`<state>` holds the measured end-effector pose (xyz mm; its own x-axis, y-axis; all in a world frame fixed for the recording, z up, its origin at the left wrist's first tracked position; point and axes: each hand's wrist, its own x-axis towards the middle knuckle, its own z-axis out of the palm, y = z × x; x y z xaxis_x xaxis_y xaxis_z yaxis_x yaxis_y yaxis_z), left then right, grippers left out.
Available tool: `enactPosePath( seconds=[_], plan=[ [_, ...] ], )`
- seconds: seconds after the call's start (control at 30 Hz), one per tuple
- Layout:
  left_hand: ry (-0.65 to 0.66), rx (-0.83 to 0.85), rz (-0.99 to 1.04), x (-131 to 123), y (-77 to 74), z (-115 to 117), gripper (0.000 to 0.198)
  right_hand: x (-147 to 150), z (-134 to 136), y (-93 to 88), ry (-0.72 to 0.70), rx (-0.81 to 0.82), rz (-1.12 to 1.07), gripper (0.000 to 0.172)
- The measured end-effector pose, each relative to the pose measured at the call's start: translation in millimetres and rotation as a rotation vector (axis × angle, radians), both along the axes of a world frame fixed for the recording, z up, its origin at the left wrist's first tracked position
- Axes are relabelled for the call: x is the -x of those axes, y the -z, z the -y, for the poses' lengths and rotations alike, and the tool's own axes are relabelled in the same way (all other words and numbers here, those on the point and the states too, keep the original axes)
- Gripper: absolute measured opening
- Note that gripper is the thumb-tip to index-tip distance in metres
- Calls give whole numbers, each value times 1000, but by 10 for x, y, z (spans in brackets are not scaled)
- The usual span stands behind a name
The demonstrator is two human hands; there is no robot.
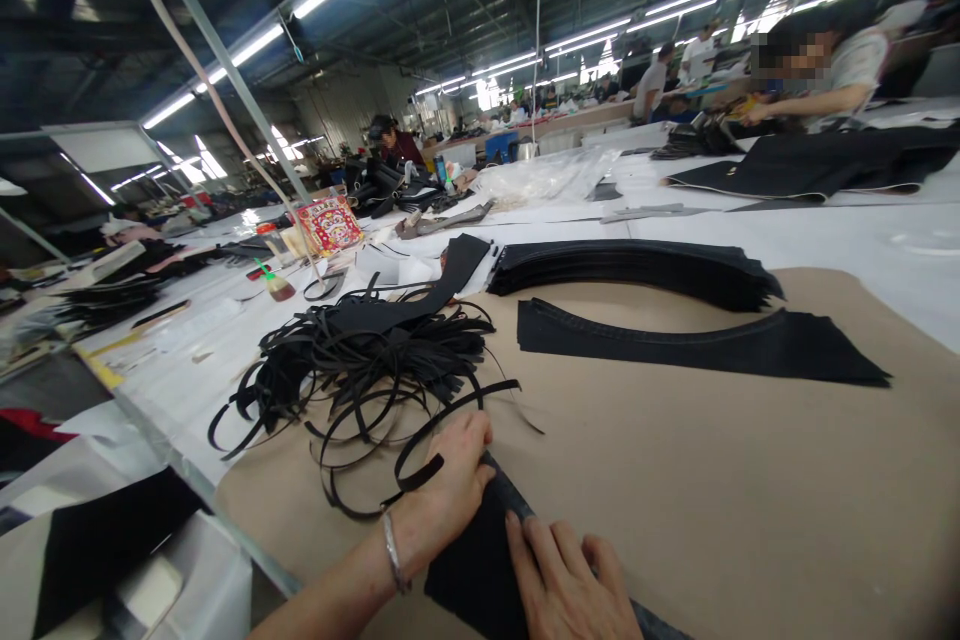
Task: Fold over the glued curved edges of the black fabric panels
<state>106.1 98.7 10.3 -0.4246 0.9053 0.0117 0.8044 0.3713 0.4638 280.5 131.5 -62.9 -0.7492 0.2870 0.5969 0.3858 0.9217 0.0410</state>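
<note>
A black piece of sheet material [469,560], maybe leather or fabric, lies at the front of the tan mat, a narrow folded-looking band along its edge. At the far end of that edge my left hand [450,485], with a silver bracelet at the wrist, has its fingers closed on the piece. My right hand [570,580] rests flat on it, fingers stretched along the band. A loose black strip [450,408] curls just above my left hand, beside a tangled heap of thin black strips [390,350].
Beyond the hands lie a single curved black piece [697,350] and a stack of curved black pieces [630,265]. The tan mat [750,480] covers the white table. A small bottle with a green tip [279,286] stands behind the strips. A co-worker [825,85] leans over the table at right.
</note>
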Motion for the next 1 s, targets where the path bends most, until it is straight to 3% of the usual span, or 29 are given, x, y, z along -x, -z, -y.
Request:
enactPosePath(
  seconds=[0.17,0.33,0.47,0.63,0.73,0.8,1.0],
  plan=[
    [7,-84,-13,-26,-94,119,24,-2,-15,-35,3,8,11,31],
    [340,-146,-115,-73,49,373,28,-2,-3,-35,19,22,22,30],
    [393,-184,-94,-15,103,458,30,6,-9,-40,19,48,-9,31],
    [226,-213,56,59,-135,310,24,21,-53,-133,35,233,-15,38],
    [354,-79,55,116,-254,170,45,64,-96,-231,66,329,-6,41],
    [458,44,25,167,-291,84,48,114,-131,-297,97,371,12,38],
    [589,180,-22,276,-330,-96,21,287,-189,-465,160,560,83,20]
  ],
)
